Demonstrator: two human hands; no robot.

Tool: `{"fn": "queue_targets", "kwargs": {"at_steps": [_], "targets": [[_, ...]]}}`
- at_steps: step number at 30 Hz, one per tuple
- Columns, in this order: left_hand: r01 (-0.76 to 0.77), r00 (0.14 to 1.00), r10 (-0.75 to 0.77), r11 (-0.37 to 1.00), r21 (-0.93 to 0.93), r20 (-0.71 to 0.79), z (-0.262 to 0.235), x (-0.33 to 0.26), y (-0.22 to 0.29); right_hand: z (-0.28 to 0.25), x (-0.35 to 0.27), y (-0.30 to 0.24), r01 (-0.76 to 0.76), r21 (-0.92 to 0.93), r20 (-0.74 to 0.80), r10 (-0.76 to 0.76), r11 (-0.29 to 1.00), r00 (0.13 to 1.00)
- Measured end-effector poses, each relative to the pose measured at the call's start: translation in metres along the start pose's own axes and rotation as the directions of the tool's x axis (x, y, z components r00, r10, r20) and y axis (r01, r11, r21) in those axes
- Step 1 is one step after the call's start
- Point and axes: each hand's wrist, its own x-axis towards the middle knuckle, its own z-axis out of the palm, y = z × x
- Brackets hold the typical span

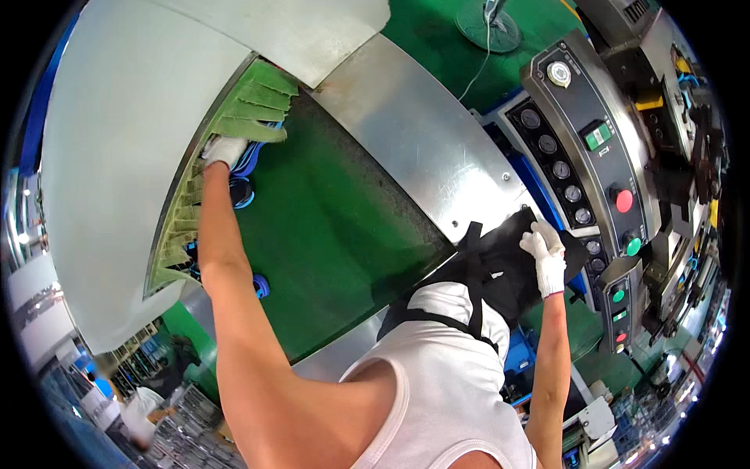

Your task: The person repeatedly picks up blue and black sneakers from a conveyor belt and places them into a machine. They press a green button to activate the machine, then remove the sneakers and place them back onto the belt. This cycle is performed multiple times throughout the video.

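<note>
My left hand [226, 150], in a white glove, reaches to a curtain of green strips [254, 102] hanging along the curved edge of a pale housing. Its fingers are partly hidden at the strips, so their grip does not show. Right beside it lies a blue and black piece [248, 160], and a dark round piece with a blue rim [241, 192] sits just nearer to me. Over on the right, my right hand [544, 242], also gloved in white, is closed with its fingers curled, in front of black cloth [500, 254]. Whatever may be inside that hand is hidden.
A green surface [328, 234] spreads between my arms, with a bare metal plate [406, 117] along its far side. Another blue piece [261, 286] lies by my left forearm. A control panel [594, 133] with gauges and buttons stands at the right. A fan base [488, 25] stands at the back.
</note>
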Motion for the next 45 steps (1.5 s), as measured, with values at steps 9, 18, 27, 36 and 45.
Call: {"fn": "queue_targets", "kwargs": {"at_steps": [9,18,27,36,45], "targets": [[0.142,0.989,-0.125,0.948,-0.286,0.079,-0.102,-0.098,0.110,0.003,0.009,0.006,-0.021,-0.020,0.020,0.022,1.000,1.000],[0.246,0.807,-0.480,0.803,-0.543,-0.344,-0.018,-0.271,0.040,-0.003,0.013,0.000,-0.073,-0.056,0.094,0.078,0.996,0.992],[0.929,0.364,-0.881,0.324,-0.178,0.301,0.065,-0.401,0.023,-0.006,0.014,-0.001,-0.089,-0.045,0.068,0.092,0.995,0.993],[0.323,0.941,-0.338,0.898,-0.300,-0.001,0.047,-0.410,0.064,0.005,0.010,-0.001,-0.037,-0.004,0.088,0.037,0.999,0.995],[0.048,0.973,-0.188,0.738,-0.673,-0.136,-0.081,-0.372,0.267,-0.013,0.010,-0.001,0.122,-0.002,0.160,-0.120,0.992,0.980]]}}
